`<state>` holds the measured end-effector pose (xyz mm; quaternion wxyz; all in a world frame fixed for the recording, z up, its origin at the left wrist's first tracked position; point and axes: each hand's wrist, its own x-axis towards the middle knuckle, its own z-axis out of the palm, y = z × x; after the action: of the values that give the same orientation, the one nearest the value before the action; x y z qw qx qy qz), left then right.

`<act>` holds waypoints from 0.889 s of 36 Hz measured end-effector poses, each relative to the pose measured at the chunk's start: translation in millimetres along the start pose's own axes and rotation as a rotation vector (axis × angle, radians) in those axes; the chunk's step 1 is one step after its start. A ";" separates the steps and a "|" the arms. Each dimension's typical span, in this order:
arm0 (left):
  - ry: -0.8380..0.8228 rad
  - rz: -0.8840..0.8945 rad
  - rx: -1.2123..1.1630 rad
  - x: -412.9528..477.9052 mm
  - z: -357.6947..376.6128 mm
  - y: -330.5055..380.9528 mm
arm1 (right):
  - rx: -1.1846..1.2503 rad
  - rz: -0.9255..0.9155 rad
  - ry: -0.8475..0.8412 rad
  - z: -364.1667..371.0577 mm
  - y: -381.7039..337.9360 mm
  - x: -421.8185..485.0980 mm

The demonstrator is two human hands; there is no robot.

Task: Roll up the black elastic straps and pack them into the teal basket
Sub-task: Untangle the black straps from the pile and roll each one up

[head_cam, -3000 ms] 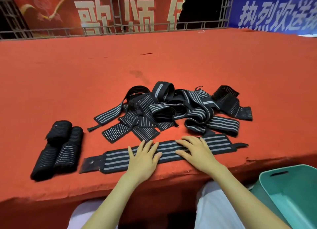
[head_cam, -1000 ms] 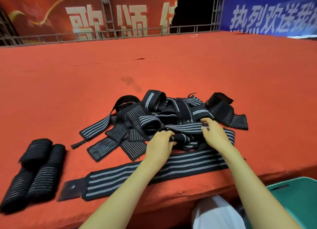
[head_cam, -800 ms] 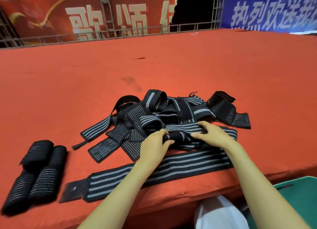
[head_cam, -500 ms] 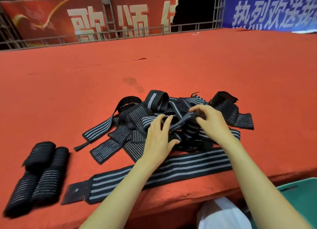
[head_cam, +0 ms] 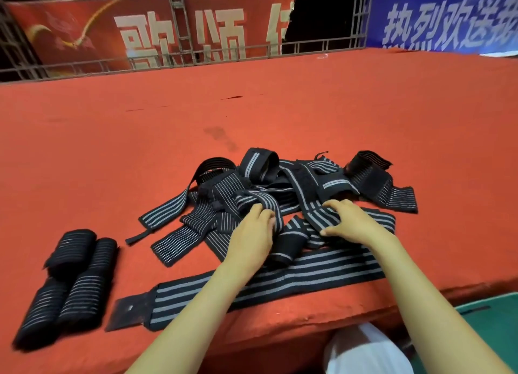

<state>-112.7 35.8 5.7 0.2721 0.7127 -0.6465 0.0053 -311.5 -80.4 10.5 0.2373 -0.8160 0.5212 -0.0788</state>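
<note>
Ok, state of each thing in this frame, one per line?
Rolled straps: rolled, lying together at left.
Flat strap: unrolled, stretched along the near edge.
Strap pile: loose, tangled.
Left hand: on the pile.
Right hand: on the pile.
Teal basket: below the edge, contents unseen.

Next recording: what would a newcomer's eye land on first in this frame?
A tangled heap of black elastic straps with grey stripes lies mid-frame on the red carpeted platform, with the left hand and right hand working into its near edge. At far left sit rolled-up black straps; a teal basket peeks in bottom right.
</note>
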 end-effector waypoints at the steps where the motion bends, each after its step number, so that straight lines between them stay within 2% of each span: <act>1: -0.046 0.028 0.048 -1.3 1.8 6.9 | 0.009 -0.023 -0.020 0.2 1.1 -1.1; 3: -0.145 0.101 0.205 -3.8 5.2 20.7 | 0.017 -0.063 -0.050 0.5 1.9 -2.6; 5: -0.213 0.117 0.335 -4.6 8.5 28.0 | -0.007 -0.077 -0.005 1.9 2.0 -2.5; 8: -0.250 0.071 0.371 -4.9 9.3 32.3 | -0.030 -0.114 0.072 4.7 2.7 -0.8; 10: -0.196 0.051 0.303 -5.4 5.1 32.9 | -0.011 -0.131 0.080 6.3 5.0 -0.5; 15: 0.089 -0.136 -0.074 3.0 -33.2 12.8 | 0.008 -0.076 0.146 12.4 16.1 5.8; 19: 0.146 -0.169 -0.157 -0.3 -53.3 -5.1 | 0.061 0.004 0.338 16.2 16.6 15.3; 21: 0.168 -0.187 -0.210 -4.8 -55.3 -6.1 | 0.038 0.058 0.378 17.0 16.7 17.9; 27: 0.238 -0.200 -0.268 -10.2 -62.5 -4.1 | 0.002 0.072 0.339 22.8 23.4 20.5; 32: 0.235 -0.220 -0.301 -15.0 -63.8 -5.7 | 0.168 0.095 0.239 16.1 23.6 13.9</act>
<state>-87.9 74.9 52.5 0.4480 0.7246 -0.5223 -0.0379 -318.5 -96.0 -16.3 0.2442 -0.7525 0.5755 -0.2074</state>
